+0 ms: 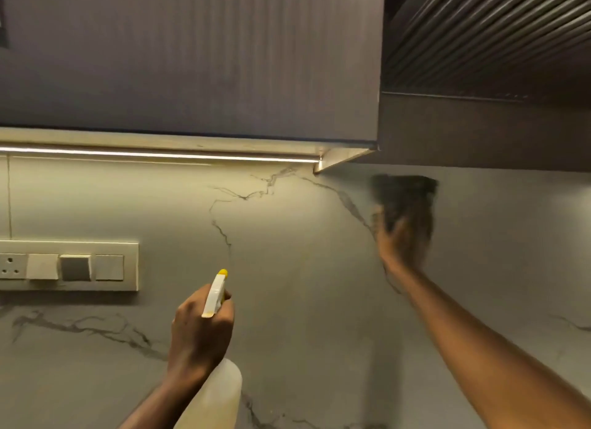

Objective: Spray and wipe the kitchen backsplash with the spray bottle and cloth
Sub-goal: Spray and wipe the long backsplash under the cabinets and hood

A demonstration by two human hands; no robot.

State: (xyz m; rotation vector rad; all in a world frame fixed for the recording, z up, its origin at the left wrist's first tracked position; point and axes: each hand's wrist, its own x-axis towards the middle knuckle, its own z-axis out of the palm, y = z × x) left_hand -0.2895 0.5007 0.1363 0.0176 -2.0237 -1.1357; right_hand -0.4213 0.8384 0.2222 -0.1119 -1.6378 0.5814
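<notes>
My left hand [200,326] is curled tight round the neck of the spray bottle [224,393], fingers closed on the trigger part, back of the hand toward me. The bottle's pale, cloudy body hangs below my wrist at the bottom edge of the view, and its white head with the yellow nozzle tip [222,272] points up and away at the backsplash [287,252], a grey marble-look wall with dark veins. Off to the left of that hand, a cream switch panel [68,265] is set into the wall, with one socket and three rockers, one of them grey. Above runs a lit light strip [160,154] under the dark wall cabinet [192,61]. Further right, my right hand [403,240] is raised high on the backsplash, just below the cabinet's corner, with a dark cloth [404,193] under it against the wall. That hand and the cloth are both blurred, so I cannot tell how far the fingers are curled. Top right is a dark ribbed panel [479,45].
</notes>
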